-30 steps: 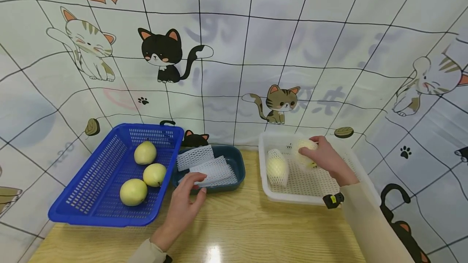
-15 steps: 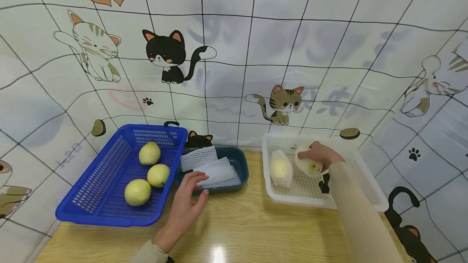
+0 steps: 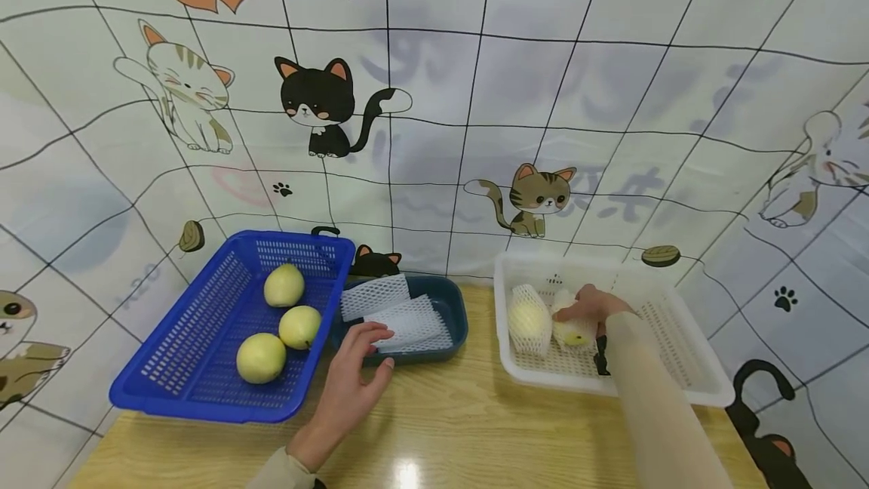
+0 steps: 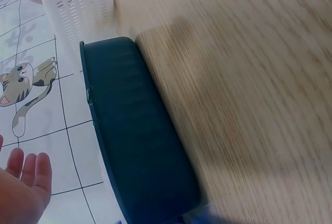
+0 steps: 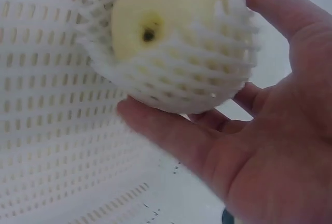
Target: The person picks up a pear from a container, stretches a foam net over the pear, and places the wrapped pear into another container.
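In the white basket (image 3: 679,345) at the right, my right hand (image 3: 594,306) grips a pale yellow fruit in a white foam net (image 3: 573,329). The right wrist view shows the thumb and fingers of the hand (image 5: 280,105) around the netted fruit (image 5: 181,42), its dark-centred end bare. A second netted fruit (image 3: 529,321) lies just left of it. My left hand (image 3: 349,387), fingers relaxed and slightly bent, hovers at the front edge of the dark green tray (image 3: 456,315), which holds flat white foam nets (image 3: 410,323). It holds nothing; the left wrist view shows its fingers (image 4: 36,172) beside the tray (image 4: 135,125).
A blue basket (image 3: 204,406) stands at the left with three bare yellow fruits (image 3: 261,358) in it. The wooden table (image 3: 468,436) runs in front of the containers. Behind them hangs a white cloth (image 3: 434,96) printed with cartoon cats.
My right hand has lowered the netted fruit into the white basket, beside the other netted one. The left hand keeps its place by the green tray. The head view has shifted slightly.
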`<state>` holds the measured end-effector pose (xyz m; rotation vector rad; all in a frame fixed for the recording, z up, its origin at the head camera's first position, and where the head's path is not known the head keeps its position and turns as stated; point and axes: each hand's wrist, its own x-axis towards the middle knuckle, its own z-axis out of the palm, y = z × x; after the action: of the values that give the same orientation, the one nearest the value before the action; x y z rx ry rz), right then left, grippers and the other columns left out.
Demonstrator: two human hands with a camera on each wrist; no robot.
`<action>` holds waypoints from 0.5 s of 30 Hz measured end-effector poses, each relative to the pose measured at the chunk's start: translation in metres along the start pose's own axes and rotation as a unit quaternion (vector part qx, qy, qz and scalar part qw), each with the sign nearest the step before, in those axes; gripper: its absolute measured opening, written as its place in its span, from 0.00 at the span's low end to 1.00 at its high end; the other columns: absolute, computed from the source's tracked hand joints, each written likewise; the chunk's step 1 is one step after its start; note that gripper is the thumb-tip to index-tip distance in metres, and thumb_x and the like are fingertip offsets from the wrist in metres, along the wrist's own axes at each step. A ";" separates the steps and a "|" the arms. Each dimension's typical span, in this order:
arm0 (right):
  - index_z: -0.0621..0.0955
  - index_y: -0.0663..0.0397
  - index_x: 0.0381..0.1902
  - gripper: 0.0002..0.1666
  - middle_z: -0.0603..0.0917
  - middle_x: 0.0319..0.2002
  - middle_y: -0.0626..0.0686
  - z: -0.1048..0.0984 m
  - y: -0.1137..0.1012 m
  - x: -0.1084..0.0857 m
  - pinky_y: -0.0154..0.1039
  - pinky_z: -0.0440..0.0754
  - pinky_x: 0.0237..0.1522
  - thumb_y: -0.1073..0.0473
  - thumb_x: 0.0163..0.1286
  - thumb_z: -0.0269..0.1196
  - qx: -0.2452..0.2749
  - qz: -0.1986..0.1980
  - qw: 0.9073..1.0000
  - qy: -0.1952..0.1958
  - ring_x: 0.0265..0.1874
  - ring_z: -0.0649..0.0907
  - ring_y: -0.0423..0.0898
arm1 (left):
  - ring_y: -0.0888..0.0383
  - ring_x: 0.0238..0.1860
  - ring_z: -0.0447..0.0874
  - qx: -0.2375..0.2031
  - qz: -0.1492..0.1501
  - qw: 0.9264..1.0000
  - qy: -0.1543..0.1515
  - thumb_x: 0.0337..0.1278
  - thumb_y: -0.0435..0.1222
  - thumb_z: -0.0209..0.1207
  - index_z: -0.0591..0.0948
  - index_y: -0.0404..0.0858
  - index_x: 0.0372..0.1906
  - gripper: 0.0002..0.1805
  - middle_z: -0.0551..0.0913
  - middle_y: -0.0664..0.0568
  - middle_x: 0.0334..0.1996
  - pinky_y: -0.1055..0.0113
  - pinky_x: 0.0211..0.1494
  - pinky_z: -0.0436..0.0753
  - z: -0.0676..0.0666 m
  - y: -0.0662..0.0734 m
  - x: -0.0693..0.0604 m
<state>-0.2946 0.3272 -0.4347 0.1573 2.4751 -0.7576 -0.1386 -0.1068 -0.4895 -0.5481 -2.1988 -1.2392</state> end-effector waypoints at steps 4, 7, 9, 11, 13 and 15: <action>0.58 0.84 0.69 0.56 0.70 0.62 0.77 0.000 0.000 -0.004 0.56 0.83 0.52 0.41 0.70 0.67 -0.058 -0.013 0.998 -0.005 0.53 0.80 0.66 | 0.53 0.58 0.79 0.005 -0.009 1.000 -0.005 0.57 0.24 0.67 0.81 0.42 0.56 0.22 0.78 0.52 0.59 0.55 0.52 0.84 0.001 0.001 -0.001; 0.56 0.81 0.73 0.56 0.65 0.68 0.79 -0.002 -0.004 -0.012 0.62 0.79 0.58 0.37 0.73 0.62 -0.076 -0.019 0.997 -0.009 0.61 0.76 0.72 | 0.54 0.58 0.80 0.009 -0.018 1.000 -0.012 0.57 0.25 0.67 0.81 0.42 0.56 0.22 0.78 0.53 0.59 0.55 0.52 0.85 0.002 0.001 -0.002; 0.52 0.79 0.76 0.59 0.59 0.72 0.79 -0.002 -0.006 -0.018 0.64 0.78 0.58 0.35 0.73 0.60 -0.073 -0.016 0.997 -0.012 0.64 0.72 0.76 | 0.55 0.58 0.80 0.011 -0.020 1.000 -0.019 0.58 0.26 0.67 0.81 0.42 0.56 0.21 0.78 0.53 0.59 0.55 0.53 0.85 0.003 0.002 -0.001; 0.48 0.76 0.78 0.61 0.53 0.75 0.80 -0.002 -0.008 -0.024 0.66 0.79 0.57 0.34 0.74 0.59 -0.057 -0.010 0.998 -0.017 0.66 0.68 0.79 | 0.55 0.58 0.80 0.012 -0.019 0.999 -0.023 0.59 0.28 0.67 0.81 0.43 0.56 0.21 0.78 0.54 0.59 0.55 0.53 0.85 0.003 0.002 0.000; 0.44 0.73 0.80 0.63 0.49 0.76 0.79 -0.003 -0.008 -0.029 0.66 0.81 0.54 0.33 0.73 0.60 -0.041 -0.003 0.999 -0.023 0.67 0.65 0.81 | 0.54 0.58 0.80 0.014 -0.017 0.999 -0.023 0.58 0.28 0.67 0.81 0.42 0.56 0.20 0.78 0.54 0.59 0.56 0.53 0.85 0.004 0.001 0.000; 0.41 0.71 0.80 0.64 0.46 0.76 0.79 -0.004 -0.007 -0.032 0.65 0.83 0.50 0.33 0.73 0.60 -0.037 -0.003 0.999 -0.026 0.68 0.63 0.82 | 0.54 0.58 0.79 0.016 -0.015 1.000 -0.020 0.58 0.28 0.67 0.82 0.42 0.56 0.21 0.78 0.54 0.58 0.56 0.53 0.85 0.003 0.001 0.000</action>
<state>-0.2713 0.3247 -0.4121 0.1012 2.4505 -0.6637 -0.1386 -0.1034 -0.4904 -0.5322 -2.2643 -1.2155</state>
